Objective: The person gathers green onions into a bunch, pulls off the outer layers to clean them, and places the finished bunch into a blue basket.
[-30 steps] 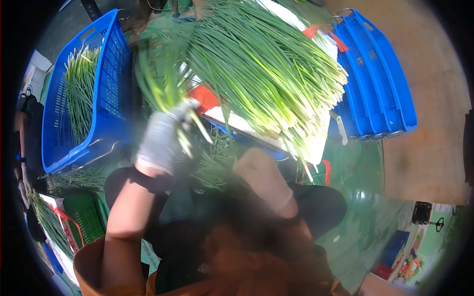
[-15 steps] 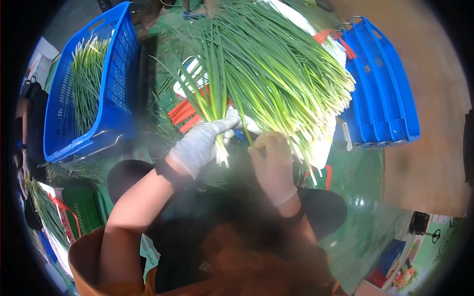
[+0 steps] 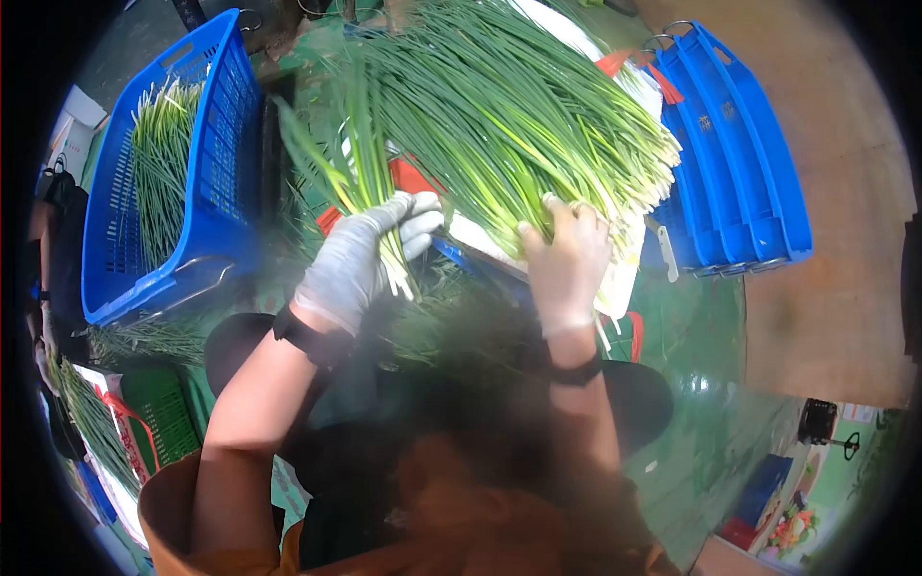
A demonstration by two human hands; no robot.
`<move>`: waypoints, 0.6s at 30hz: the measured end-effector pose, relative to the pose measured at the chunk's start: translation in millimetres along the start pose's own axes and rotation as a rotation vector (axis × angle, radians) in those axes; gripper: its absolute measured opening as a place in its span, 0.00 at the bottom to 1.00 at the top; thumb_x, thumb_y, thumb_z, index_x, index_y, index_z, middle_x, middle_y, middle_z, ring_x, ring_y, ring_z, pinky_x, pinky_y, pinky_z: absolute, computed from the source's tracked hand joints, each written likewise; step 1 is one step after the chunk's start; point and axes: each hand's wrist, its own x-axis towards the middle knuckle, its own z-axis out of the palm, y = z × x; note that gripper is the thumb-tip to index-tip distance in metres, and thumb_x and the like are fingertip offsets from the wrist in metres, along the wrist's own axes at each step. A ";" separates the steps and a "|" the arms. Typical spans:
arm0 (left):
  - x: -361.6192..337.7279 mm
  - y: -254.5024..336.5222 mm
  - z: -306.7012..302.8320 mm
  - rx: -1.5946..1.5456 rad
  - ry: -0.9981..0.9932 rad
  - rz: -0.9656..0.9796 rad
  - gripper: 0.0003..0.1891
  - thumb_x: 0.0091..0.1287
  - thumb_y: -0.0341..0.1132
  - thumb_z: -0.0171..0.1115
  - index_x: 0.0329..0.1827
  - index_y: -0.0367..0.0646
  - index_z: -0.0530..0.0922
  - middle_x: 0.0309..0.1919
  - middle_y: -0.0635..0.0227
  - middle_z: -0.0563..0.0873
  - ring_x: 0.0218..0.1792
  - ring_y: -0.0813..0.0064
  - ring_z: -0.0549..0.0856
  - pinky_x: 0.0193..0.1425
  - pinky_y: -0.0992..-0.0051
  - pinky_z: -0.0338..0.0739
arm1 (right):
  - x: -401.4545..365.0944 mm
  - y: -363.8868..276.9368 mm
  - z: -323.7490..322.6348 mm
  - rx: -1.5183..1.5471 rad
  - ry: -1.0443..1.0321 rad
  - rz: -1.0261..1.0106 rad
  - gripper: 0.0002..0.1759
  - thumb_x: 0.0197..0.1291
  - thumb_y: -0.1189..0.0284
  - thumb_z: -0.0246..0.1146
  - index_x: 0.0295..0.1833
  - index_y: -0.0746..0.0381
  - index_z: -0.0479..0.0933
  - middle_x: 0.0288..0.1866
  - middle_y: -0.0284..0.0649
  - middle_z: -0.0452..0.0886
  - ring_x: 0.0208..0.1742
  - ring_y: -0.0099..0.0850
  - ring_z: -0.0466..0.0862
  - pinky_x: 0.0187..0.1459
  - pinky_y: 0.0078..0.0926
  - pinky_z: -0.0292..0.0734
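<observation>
My gloved left hand (image 3: 348,261) is closed around a small bunch of spring onions (image 3: 363,158). The green leaves point up and away, and the white root ends stick out below the palm. To the right, my gloved right hand (image 3: 570,264) rests on the near edge of a large pile of spring onions (image 3: 509,125). Its thumb and forefinger are apart over the pale stalks, and the other fingers are bent; the fingertips are partly lost among the stalks. The pile lies on a white board, its white ends facing right.
A blue crate (image 3: 226,144) with more spring onions stands at the left. Further blue crates (image 3: 740,163) stand at the right beside a brown board (image 3: 826,221). Red strips (image 3: 413,176) lie behind my left hand. A green basket (image 3: 163,413) is at the lower left.
My right hand has moved from the single stalk it pinched near the left hand up onto the pile. My left hand has shifted slightly left and its bunch now includes more stalks.
</observation>
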 end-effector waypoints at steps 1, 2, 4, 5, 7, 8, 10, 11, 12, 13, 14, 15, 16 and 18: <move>-0.8 5.1 1.6 -0.038 -0.012 -0.015 0.12 0.72 0.30 0.52 0.52 0.31 0.74 0.49 0.50 0.83 0.32 0.77 0.85 0.33 0.83 0.84 | -0.6 5.6 2.0 -0.001 0.005 0.001 0.11 0.48 0.70 0.69 0.36 0.62 0.78 0.40 0.45 0.78 0.45 0.46 0.75 0.46 0.43 0.69; 1.2 2.9 1.3 -0.096 -0.018 -0.013 0.12 0.72 0.30 0.51 0.53 0.32 0.74 0.48 0.50 0.83 0.30 0.80 0.85 0.30 0.87 0.83 | -0.8 12.0 8.0 0.017 -0.073 0.022 0.11 0.48 0.70 0.69 0.37 0.62 0.78 0.41 0.45 0.77 0.47 0.46 0.74 0.46 0.43 0.68; 0.2 -1.8 0.5 -0.006 -0.026 0.019 0.12 0.72 0.30 0.51 0.54 0.32 0.73 0.44 0.54 0.85 0.27 0.84 0.83 0.30 0.87 0.83 | -1.3 11.8 6.9 0.057 -0.121 -0.017 0.10 0.51 0.71 0.68 0.38 0.63 0.77 0.39 0.43 0.79 0.42 0.38 0.77 0.40 0.33 0.70; -0.7 -5.0 1.9 0.028 0.015 0.014 0.13 0.72 0.30 0.52 0.55 0.31 0.73 0.43 0.56 0.86 0.26 0.85 0.83 0.29 0.88 0.82 | -1.3 4.3 -5.6 0.062 -0.130 -0.028 0.10 0.51 0.71 0.68 0.38 0.63 0.77 0.39 0.43 0.79 0.42 0.38 0.77 0.40 0.33 0.70; -1.0 -8.9 -0.7 0.061 -0.108 -0.020 0.16 0.71 0.29 0.52 0.59 0.30 0.71 0.42 0.58 0.86 0.24 0.85 0.81 0.28 0.89 0.81 | -3.2 -11.8 -27.7 1.122 -0.617 0.684 0.09 0.56 0.73 0.67 0.39 0.65 0.76 0.36 0.40 0.80 0.32 0.26 0.77 0.31 0.22 0.69; 1.3 -12.2 -0.6 0.040 -0.097 -0.035 0.18 0.71 0.28 0.53 0.61 0.30 0.70 0.41 0.61 0.86 0.24 0.85 0.81 0.27 0.89 0.80 | -7.5 -13.8 -25.7 1.282 -0.644 0.734 0.10 0.58 0.75 0.66 0.42 0.67 0.74 0.34 0.39 0.80 0.28 0.20 0.75 0.26 0.15 0.66; -0.9 -17.4 4.7 0.075 -0.084 -0.040 0.15 0.69 0.28 0.56 0.57 0.32 0.74 0.40 0.61 0.86 0.26 0.86 0.81 0.27 0.88 0.79 | -12.7 -20.9 -24.1 1.304 -0.708 0.749 0.12 0.57 0.76 0.66 0.44 0.68 0.73 0.34 0.39 0.80 0.30 0.21 0.76 0.29 0.16 0.68; -3.6 -19.0 7.9 0.135 -0.059 -0.039 0.13 0.69 0.28 0.57 0.54 0.32 0.75 0.40 0.60 0.86 0.26 0.86 0.81 0.27 0.88 0.78 | -15.0 -24.9 -24.0 1.320 -0.764 0.762 0.14 0.57 0.76 0.67 0.46 0.68 0.72 0.35 0.39 0.80 0.32 0.22 0.77 0.31 0.18 0.70; -6.4 -19.9 7.9 0.124 -0.119 -0.062 0.12 0.67 0.26 0.60 0.51 0.33 0.77 0.40 0.60 0.86 0.27 0.85 0.81 0.28 0.87 0.78 | -19.5 -31.2 -26.3 1.294 -0.763 0.677 0.16 0.56 0.76 0.67 0.47 0.68 0.71 0.36 0.39 0.80 0.37 0.22 0.79 0.36 0.19 0.73; -6.0 -20.1 7.5 0.121 -0.117 -0.061 0.12 0.67 0.26 0.60 0.51 0.33 0.77 0.40 0.60 0.86 0.27 0.85 0.81 0.28 0.87 0.78 | -22.7 -35.8 -25.8 1.293 -0.767 0.675 0.16 0.56 0.76 0.67 0.47 0.68 0.71 0.36 0.39 0.80 0.37 0.22 0.79 0.36 0.19 0.73; -5.3 -20.2 6.2 0.164 -0.116 -0.048 0.11 0.66 0.26 0.60 0.51 0.33 0.78 0.40 0.60 0.86 0.27 0.83 0.81 0.29 0.87 0.77 | -25.4 -40.1 -25.0 1.297 -0.708 0.652 0.13 0.57 0.76 0.66 0.46 0.68 0.72 0.36 0.39 0.80 0.37 0.22 0.79 0.38 0.19 0.73; -4.2 -19.9 4.4 0.209 -0.115 -0.035 0.11 0.66 0.25 0.60 0.50 0.33 0.78 0.40 0.60 0.86 0.27 0.82 0.81 0.29 0.86 0.77 | -26.3 -42.3 -24.3 1.301 -0.648 0.628 0.11 0.59 0.76 0.65 0.44 0.67 0.73 0.37 0.39 0.80 0.38 0.23 0.79 0.39 0.20 0.74; -1.5 -19.5 0.9 0.214 -0.122 0.006 0.13 0.65 0.25 0.59 0.52 0.33 0.77 0.41 0.61 0.86 0.30 0.79 0.82 0.34 0.83 0.77 | -26.1 -39.7 -22.6 1.302 -0.649 0.626 0.11 0.59 0.76 0.65 0.44 0.67 0.73 0.37 0.39 0.80 0.38 0.23 0.79 0.39 0.20 0.74; -1.4 -15.1 -1.2 0.242 -0.113 0.028 0.14 0.65 0.25 0.59 0.53 0.32 0.77 0.42 0.60 0.86 0.32 0.78 0.83 0.38 0.81 0.78 | -24.9 -30.8 -18.6 1.358 -0.621 0.807 0.09 0.64 0.74 0.61 0.45 0.68 0.74 0.37 0.40 0.80 0.35 0.24 0.80 0.39 0.20 0.75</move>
